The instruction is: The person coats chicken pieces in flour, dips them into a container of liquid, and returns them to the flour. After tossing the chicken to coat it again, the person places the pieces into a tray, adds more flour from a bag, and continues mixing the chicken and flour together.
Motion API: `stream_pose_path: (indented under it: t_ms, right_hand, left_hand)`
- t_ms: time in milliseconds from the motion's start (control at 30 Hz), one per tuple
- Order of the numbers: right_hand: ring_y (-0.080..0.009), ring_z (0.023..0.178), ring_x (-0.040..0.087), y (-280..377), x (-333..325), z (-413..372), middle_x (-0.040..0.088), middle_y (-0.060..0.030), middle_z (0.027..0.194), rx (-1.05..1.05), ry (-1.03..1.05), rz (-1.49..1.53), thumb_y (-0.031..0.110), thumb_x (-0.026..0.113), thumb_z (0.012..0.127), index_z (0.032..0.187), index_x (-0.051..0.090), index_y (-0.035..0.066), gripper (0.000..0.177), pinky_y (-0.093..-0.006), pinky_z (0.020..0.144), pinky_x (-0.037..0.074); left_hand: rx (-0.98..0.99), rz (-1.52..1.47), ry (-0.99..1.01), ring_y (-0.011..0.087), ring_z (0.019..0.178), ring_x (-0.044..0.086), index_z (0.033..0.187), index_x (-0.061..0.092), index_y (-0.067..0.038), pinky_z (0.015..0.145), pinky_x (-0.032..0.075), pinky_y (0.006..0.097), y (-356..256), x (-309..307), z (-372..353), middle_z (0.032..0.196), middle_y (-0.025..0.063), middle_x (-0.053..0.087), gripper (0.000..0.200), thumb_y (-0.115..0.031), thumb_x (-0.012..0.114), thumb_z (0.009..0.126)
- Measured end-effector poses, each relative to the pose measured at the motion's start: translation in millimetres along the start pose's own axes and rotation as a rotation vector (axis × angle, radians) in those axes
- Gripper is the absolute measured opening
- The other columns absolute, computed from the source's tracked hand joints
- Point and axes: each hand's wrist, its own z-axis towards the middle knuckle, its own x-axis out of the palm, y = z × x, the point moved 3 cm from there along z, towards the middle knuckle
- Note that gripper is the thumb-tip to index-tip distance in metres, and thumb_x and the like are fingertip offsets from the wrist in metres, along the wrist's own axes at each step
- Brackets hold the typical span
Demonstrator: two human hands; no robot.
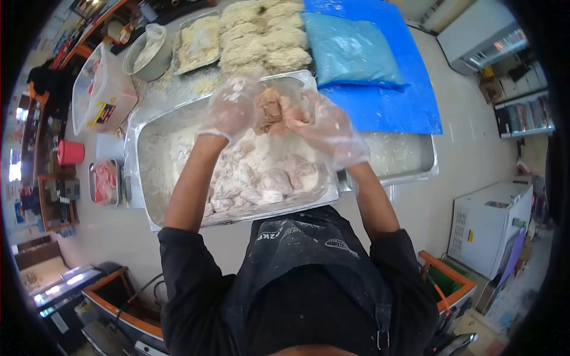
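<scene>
My left hand [230,110] and my right hand [331,126] are both in clear, flour-dusted plastic gloves. Between them they grip a raw chicken piece [273,111], pinkish with a brownish side. It is held up over the far part of a large metal tray [142,169]. Several flour-coated chicken pieces [261,184] lie in white flour inside the tray, below my hands. My fingertips are partly hidden by the gloves and the meat.
Beyond the tray lie rows of crumbly coated pieces [265,41] and a smaller crumb-filled tray [199,44]. A blue bag [353,53] rests on a blue sheet [418,104]. To the left stand a pot [145,70] and a plastic tub [119,89]; another metal tray [398,157] is at right.
</scene>
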Motion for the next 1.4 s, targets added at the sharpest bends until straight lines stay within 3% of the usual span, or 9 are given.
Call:
stream_pose_path:
  t_ms: [133, 300, 367, 667, 867, 967, 1133, 1267, 1400]
  right_hand:
    - [-0.0227, 0.071, 0.060, 18, 71, -20, 0.062, -0.0077, 0.082, -0.317, 0.534, -0.453, 0.017, 0.057, 0.079, 0.089, 0.058, 0.005, 0.016, -0.0324, 0.063, 0.049]
    - [-0.0232, 0.073, 0.060, -16, 148, -28, 0.062, -0.0064, 0.083, -0.430, 1.012, -0.800, 0.018, 0.053, 0.080, 0.088, 0.058, 0.006, 0.015, -0.0333, 0.065, 0.049]
    - [-0.0262, 0.074, 0.060, -94, 173, -22, 0.061, -0.0104, 0.081, -0.827, 0.648, -0.586, 0.019, 0.054, 0.080, 0.086, 0.058, 0.007, 0.014, -0.0365, 0.066, 0.049]
    - [-0.0337, 0.079, 0.054, -1, 143, 45, 0.055, -0.0162, 0.084, -0.636, 0.474, -0.271, 0.018, 0.055, 0.081, 0.088, 0.055, 0.004, 0.016, -0.0398, 0.075, 0.046]
    - [-0.0280, 0.095, 0.056, 50, 218, 79, 0.057, -0.0169, 0.102, -0.122, 1.006, -0.198, 0.021, 0.055, 0.082, 0.110, 0.055, 0.004, 0.033, -0.0364, 0.081, 0.044]
    - [-0.0238, 0.095, 0.057, 32, 245, 59, 0.061, -0.0152, 0.103, -0.280, 1.206, -0.047, 0.029, 0.045, 0.088, 0.111, 0.059, 0.006, 0.035, -0.0388, 0.086, 0.043]
    - [-0.0234, 0.101, 0.055, -13, 254, 47, 0.060, -0.0145, 0.106, -0.352, 1.249, -0.144, 0.039, 0.047, 0.085, 0.111, 0.059, 0.008, 0.042, -0.0421, 0.086, 0.040]
    - [-0.0234, 0.101, 0.055, -3, 222, 45, 0.060, -0.0138, 0.106, -0.441, 1.125, -0.030, 0.044, 0.051, 0.082, 0.108, 0.060, 0.009, 0.045, -0.0437, 0.083, 0.040]
    - [-0.0249, 0.083, 0.062, 63, 144, 38, 0.064, -0.0109, 0.089, -0.612, 0.876, -0.348, 0.040, 0.064, 0.076, 0.094, 0.063, 0.008, 0.037, -0.0418, 0.069, 0.046]
  left_hand:
    - [-0.214, 0.106, 0.692, 0.0248, 0.094, 0.062, 0.104, 0.063, -0.005, 0.084, 0.047, 0.0367, 15, 71, -44, 0.093, 0.0102, 0.066, 0.044, -0.039, 0.058, 0.076]
    - [-0.211, -0.429, 0.343, 0.0197, 0.083, 0.060, 0.098, 0.063, -0.008, 0.072, 0.048, 0.0398, 27, 162, -71, 0.090, 0.0053, 0.065, 0.025, -0.026, 0.048, 0.089]
    - [-0.277, -0.647, 0.301, 0.0213, 0.088, 0.059, 0.105, 0.060, -0.008, 0.079, 0.047, 0.0382, 47, 131, -73, 0.097, 0.0070, 0.063, 0.027, -0.026, 0.047, 0.091]
    - [-0.365, -0.467, 0.210, 0.0337, 0.108, 0.054, 0.129, 0.044, -0.010, 0.092, 0.042, 0.0418, 118, 135, -198, 0.113, 0.0211, 0.056, 0.062, -0.038, 0.065, 0.078]
    - [-0.574, -0.565, 0.285, 0.0322, 0.099, 0.059, 0.116, 0.055, -0.005, 0.086, 0.046, 0.0393, 107, 68, -194, 0.108, 0.0198, 0.059, 0.049, -0.033, 0.067, 0.077]
    - [-0.589, -0.608, 0.185, 0.0276, 0.092, 0.062, 0.111, 0.059, -0.004, 0.082, 0.048, 0.0375, 122, 58, -230, 0.099, 0.0177, 0.064, 0.042, -0.028, 0.068, 0.078]
    - [-0.900, -0.811, 0.328, 0.0192, 0.083, 0.063, 0.109, 0.062, -0.004, 0.076, 0.049, 0.0333, 118, 60, -262, 0.091, 0.0146, 0.067, 0.039, -0.024, 0.070, 0.077]
    - [-0.569, -0.455, -0.121, 0.0319, 0.083, 0.061, 0.110, 0.062, -0.005, 0.080, 0.048, 0.0410, 123, 93, -282, 0.092, 0.0171, 0.064, 0.033, -0.021, 0.062, 0.081]
    - [-0.581, -0.391, 0.320, 0.0337, 0.095, 0.057, 0.107, 0.060, -0.006, 0.084, 0.046, 0.0446, 124, 54, -241, 0.105, 0.0196, 0.058, 0.029, -0.021, 0.055, 0.082]
